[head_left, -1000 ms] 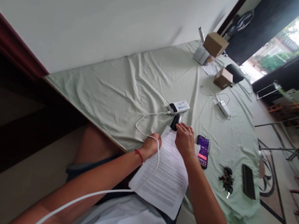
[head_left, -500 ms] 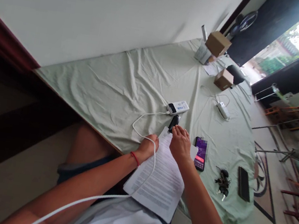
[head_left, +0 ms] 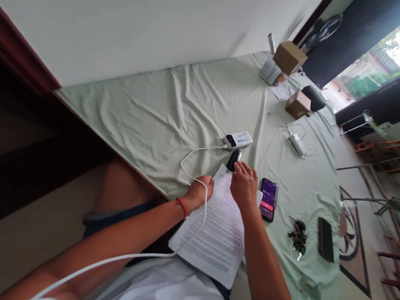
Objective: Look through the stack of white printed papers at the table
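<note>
paper sheets (head_left: 216,230), a thin printed bundle, lay on the near edge of the table (head_left: 160,114), the near end hanging off over the person's lap and the far end resting on the green cloth. the long axis ran from near right to far left in the view, with the far corner pointing at a small black device (head_left: 234,159) that sat just beyond it. they looked light, limp and easily creased, likely to slide on the cloth and to fan apart if lifted by one corner; a pinch along a long edge, or a flat palm pressing them down, seemed the safest hold.

the right hand (head_left: 244,186) rested palm down on the far end of the sheets, fingers loosely together and reaching towards the black device; whether the fingertips touched it could not be told. the left hand (head_left: 199,192) sat at the left edge of the sheets, curled, with a white cable (head_left: 196,174) running over it; whether it gripped the cable or the paper could not be told. that cable led far to a white power bank (head_left: 238,139).

just right of the sheets lay a lit phone (head_left: 267,205), then keys (head_left: 297,237) and a dark phone (head_left: 325,239), well apart. cardboard boxes (head_left: 289,58) stood at the far end.
</note>
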